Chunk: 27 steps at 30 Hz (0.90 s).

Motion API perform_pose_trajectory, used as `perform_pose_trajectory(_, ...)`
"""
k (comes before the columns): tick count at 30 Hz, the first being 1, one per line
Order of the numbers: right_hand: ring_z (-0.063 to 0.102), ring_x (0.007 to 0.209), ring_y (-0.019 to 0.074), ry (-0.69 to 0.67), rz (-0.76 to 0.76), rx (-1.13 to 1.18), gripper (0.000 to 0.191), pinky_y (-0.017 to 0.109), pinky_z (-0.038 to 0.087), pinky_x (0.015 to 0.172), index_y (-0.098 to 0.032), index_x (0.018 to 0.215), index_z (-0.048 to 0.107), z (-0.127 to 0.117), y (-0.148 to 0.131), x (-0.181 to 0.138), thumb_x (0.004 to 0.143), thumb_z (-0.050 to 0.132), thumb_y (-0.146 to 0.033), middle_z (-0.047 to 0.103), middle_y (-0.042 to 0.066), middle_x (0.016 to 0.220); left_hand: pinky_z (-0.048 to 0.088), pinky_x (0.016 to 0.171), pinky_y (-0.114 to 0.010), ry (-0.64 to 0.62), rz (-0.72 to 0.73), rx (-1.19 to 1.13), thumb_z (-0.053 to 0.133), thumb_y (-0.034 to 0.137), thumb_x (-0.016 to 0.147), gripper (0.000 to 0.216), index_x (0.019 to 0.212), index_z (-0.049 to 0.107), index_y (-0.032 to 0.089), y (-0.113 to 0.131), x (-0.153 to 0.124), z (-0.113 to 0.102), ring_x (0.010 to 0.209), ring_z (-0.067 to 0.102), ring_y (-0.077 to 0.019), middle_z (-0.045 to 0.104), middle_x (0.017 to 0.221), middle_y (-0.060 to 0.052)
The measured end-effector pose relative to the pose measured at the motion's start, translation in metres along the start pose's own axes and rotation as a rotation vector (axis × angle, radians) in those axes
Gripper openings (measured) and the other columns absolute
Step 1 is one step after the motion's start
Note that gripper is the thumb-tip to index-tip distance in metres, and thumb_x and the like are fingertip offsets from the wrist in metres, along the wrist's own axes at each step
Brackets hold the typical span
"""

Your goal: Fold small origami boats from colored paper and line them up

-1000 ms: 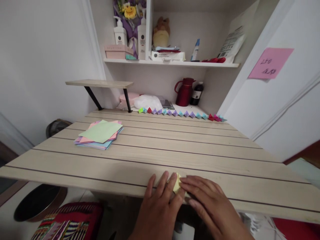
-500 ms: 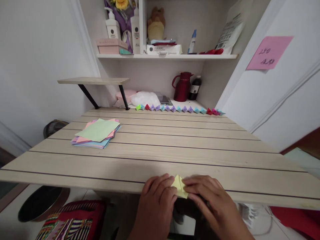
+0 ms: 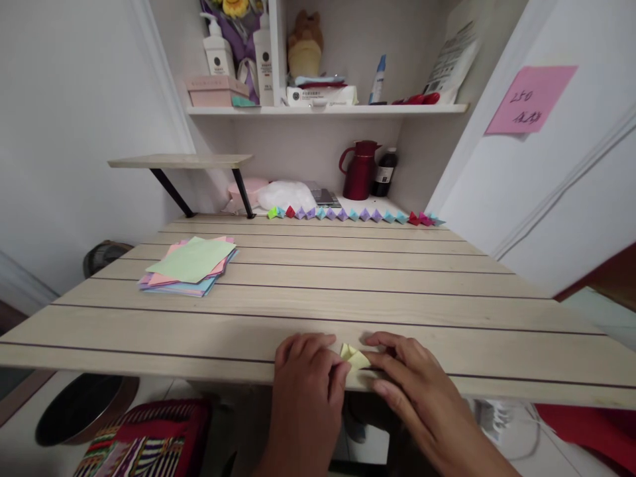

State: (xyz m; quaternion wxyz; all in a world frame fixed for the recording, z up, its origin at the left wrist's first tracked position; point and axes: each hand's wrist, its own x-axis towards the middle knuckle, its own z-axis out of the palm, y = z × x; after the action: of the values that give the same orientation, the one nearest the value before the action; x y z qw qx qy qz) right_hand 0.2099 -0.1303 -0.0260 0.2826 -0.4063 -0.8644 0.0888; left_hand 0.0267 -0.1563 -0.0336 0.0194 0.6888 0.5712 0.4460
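A small folded yellow paper (image 3: 354,356) lies at the near edge of the wooden table (image 3: 318,298). My left hand (image 3: 305,384) has its fingers curled and pressed on the paper's left side. My right hand (image 3: 412,387) pinches the paper's right side with fingertips bent over it. Most of the paper is hidden under the two hands. A stack of coloured paper sheets (image 3: 189,265), green on top, lies on the table to the left, well away from both hands.
A row of small folded paper shapes (image 3: 350,214) runs along the table's far edge. Behind it stand a red jug (image 3: 360,170) and a dark bottle (image 3: 385,172). A shelf (image 3: 328,109) above carries bottles and boxes. A pink note (image 3: 529,99) hangs on the right wall.
My left fingers went from stretched flat to curled over the yellow paper. The paper looks smaller and more folded. The view has tilted slightly down.
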Motion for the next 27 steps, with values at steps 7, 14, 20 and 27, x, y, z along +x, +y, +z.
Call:
perform_pose_trajectory(7,0.057,0.091,0.0225,0.032,0.113,-0.009,0.02,0.038,0.047,0.079,-0.024,0.091,0.06,0.012,-0.002,0.014,0.097,0.041,-0.025,0.061,0.006,0.098,0.041,0.091,-0.047,-0.011,-0.005,0.099,0.056,0.018,0.085,0.011,0.076,0.06,0.022,0.0,0.001,0.001,0.096,0.061,-0.022,0.071,0.098,-0.002)
perform_pose_trajectory(14,0.053,0.076,0.0232,0.044,0.178,-0.157,0.015,0.038,0.043,0.068,-0.022,0.08,0.051,0.019,-0.007,0.021,0.093,0.049,-0.03,0.057,0.004,0.083,0.042,0.092,-0.053,-0.009,-0.007,0.242,0.058,0.017,0.081,0.007,0.076,0.056,0.02,0.003,0.002,0.004,0.099,0.061,-0.0254,0.069,0.102,-0.007)
perform_pose_trajectory(20,0.055,0.071,0.0218,0.006,0.196,-0.233,0.014,0.035,0.042,0.065,-0.023,0.081,0.051,0.017,-0.008,0.023,0.091,0.053,-0.033,0.056,0.003,0.082,0.044,0.091,-0.053,-0.054,-0.027,0.306,0.058,0.015,0.079,0.005,0.082,0.058,0.019,0.003,0.005,0.004,0.101,0.061,-0.0268,0.069,0.106,-0.009)
perform_pose_trajectory(27,0.059,0.071,0.0223,-0.038,0.173,-0.315,0.005,0.034,0.045,0.062,-0.023,0.084,0.054,0.018,-0.007,0.028,0.088,0.053,-0.026,0.058,0.003,0.084,0.019,0.113,-0.051,0.015,0.33,0.42,0.044,0.008,0.089,0.046,0.131,0.05,0.026,-0.014,-0.017,0.003,0.133,0.042,-0.0222,0.061,0.131,-0.003)
